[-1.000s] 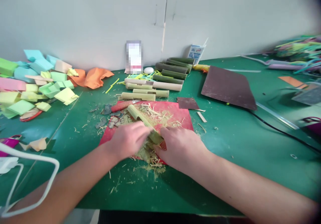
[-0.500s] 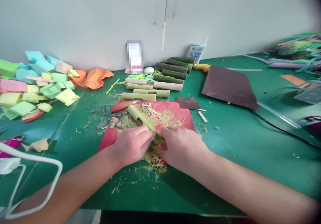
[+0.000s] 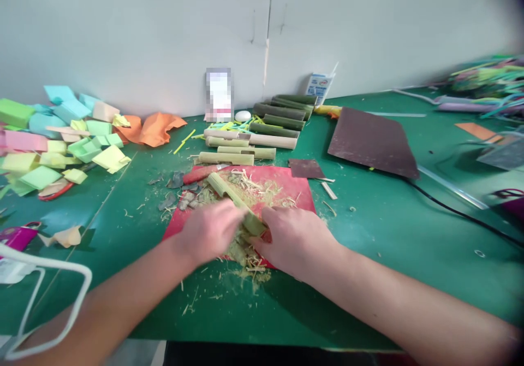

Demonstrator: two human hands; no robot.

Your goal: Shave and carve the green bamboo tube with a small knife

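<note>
A pale green bamboo tube (image 3: 232, 195) with a notch cut in its side lies slantwise over a red mat (image 3: 303, 187). My right hand (image 3: 297, 235) is closed around the tube's near end. Along the tube's left side is my left hand (image 3: 215, 226), blurred, its fingers curled together; whatever they hold is hidden. Fine dust and shavings (image 3: 256, 267) cover the mat around both hands. A red-handled tool (image 3: 198, 175) and torn grey scraps (image 3: 167, 201) lie at the mat's left edge.
Behind the mat are several cut bamboo tubes (image 3: 272, 139). Dark sheets (image 3: 374, 142) lie to the right, near a black cable (image 3: 454, 207). Folded coloured papers (image 3: 53, 153) pile up at left. A white bent frame (image 3: 82, 295) stands at near left; a phone (image 3: 219, 94) leans on the wall.
My left hand has slid back a little to the left along the tube, uncovering more of its near end. The right hand stays in place on the tube.
</note>
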